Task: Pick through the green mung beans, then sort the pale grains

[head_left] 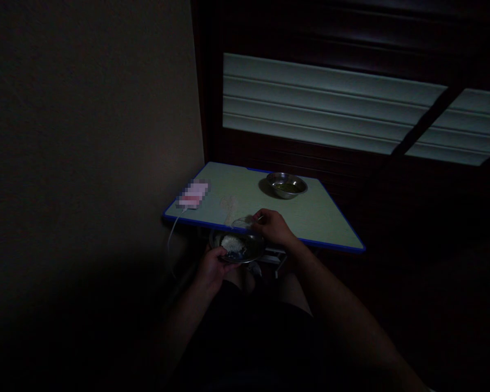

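Observation:
The scene is dark. My left hand (213,268) grips the near left rim of a metal bowl (255,250), thumb over the edge, just below the table's front edge. White grains that look like rice (232,244) lie in this bowl. Above its right side, my right hand (271,226) is closed, fingers pinched on a thin, pale, see-through piece (242,222) at the table edge. Its exact kind is too dim to make out. A small spread of pale grains (228,207) lies on the table beside it, reaching the front edge.
The light green table (310,218) has a blue rim. A second metal bowl (286,193) with something greenish inside stands at its back right. A pink, blurred-out phone-like object (194,194) lies at the left, its white cable (170,239) hanging down. A wall (147,136) rises on the left.

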`<state>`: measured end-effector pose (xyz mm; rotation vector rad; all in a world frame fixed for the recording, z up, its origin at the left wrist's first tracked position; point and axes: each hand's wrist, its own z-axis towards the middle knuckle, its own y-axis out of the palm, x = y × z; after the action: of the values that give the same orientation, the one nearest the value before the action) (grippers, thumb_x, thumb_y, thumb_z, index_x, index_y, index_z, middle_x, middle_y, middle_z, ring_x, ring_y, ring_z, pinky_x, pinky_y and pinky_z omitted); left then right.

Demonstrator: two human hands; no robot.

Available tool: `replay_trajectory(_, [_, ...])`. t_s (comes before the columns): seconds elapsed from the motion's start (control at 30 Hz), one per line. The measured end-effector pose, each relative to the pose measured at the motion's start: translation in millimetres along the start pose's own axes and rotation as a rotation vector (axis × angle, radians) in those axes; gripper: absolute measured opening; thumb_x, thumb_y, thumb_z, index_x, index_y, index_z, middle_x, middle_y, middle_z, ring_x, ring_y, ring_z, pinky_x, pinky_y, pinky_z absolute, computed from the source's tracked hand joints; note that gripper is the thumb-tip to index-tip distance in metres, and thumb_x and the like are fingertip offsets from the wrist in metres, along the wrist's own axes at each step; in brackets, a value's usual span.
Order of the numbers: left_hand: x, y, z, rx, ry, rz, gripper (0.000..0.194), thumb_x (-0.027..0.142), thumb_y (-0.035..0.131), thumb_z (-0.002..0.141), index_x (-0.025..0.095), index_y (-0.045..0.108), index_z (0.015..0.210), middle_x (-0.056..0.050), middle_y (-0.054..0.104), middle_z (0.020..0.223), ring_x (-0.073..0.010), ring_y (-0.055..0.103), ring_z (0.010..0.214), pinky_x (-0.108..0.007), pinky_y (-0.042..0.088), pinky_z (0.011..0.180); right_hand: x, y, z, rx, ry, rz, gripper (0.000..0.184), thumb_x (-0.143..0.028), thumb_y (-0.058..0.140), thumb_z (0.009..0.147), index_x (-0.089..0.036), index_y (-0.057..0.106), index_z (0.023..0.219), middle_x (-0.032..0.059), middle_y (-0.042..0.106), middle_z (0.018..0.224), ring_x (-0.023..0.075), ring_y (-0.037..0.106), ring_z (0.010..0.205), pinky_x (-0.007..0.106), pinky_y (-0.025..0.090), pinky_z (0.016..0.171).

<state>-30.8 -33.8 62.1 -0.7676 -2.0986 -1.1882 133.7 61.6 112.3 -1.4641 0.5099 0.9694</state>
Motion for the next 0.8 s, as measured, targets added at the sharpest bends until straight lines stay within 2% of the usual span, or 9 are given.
replay_trajectory(0.3, [0,0.6,-2,-0.001,0.003,0.001,0.049,0.005,0.054,0.061,0.024,0.057,0.106,-0.003,0.067,0.086,-0.0193,0.066,0.069,-0.050,0.058,0.068,3,-2,-2,-0.037,-0.018,0.081,0.017,-0.020,0.065,0.065,-0.015,0.063,0.081,-0.0010,0.064,0.065,0.0095,0.053,0.055,0.020,0.038,0.052])
replay_trajectory(0.4, [2,0.2,-2,0.004,-0.001,-0.006,0.046,0.005,0.054,0.061,0.023,0.058,0.103,-0.004,0.068,0.086,-0.0199,0.067,0.070,-0.048,0.058,0.067,4,-4,5,-0.007,0.002,0.107,0.018,-0.021,0.066,0.065,-0.015,0.064,0.082,-0.0012,0.063,0.064,0.0099,0.053,0.055,0.020,0.039,0.051])
replay_trajectory(0.53, [4,-2.1,-2,0.008,0.024,-0.024,0.051,0.004,0.054,0.060,0.026,0.058,0.106,-0.003,0.067,0.090,-0.0210,0.067,0.074,-0.049,0.058,0.066,10,-10,31,0.141,0.144,0.117,0.018,-0.021,0.065,0.069,-0.015,0.064,0.087,0.0002,0.064,0.068,0.0093,0.051,0.052,0.021,0.040,0.050])
replay_trajectory(0.63, [4,-4.0,-1,0.012,0.019,-0.018,0.055,0.005,0.055,0.059,0.028,0.058,0.109,-0.002,0.066,0.086,-0.0199,0.066,0.071,-0.048,0.058,0.066,18,-10,59,0.263,0.164,0.016,0.018,-0.020,0.065,0.070,-0.016,0.065,0.088,0.0034,0.067,0.075,0.0110,0.056,0.058,0.022,0.044,0.056])
replay_trajectory(0.8, [3,-5.7,0,0.015,0.001,-0.008,0.052,0.006,0.055,0.060,0.026,0.059,0.107,-0.003,0.067,0.086,-0.0203,0.066,0.072,-0.047,0.058,0.067,23,-3,98,0.310,0.164,-0.208,0.017,-0.016,0.066,0.069,-0.016,0.069,0.086,0.0090,0.071,0.085,0.0175,0.065,0.075,0.027,0.050,0.069])
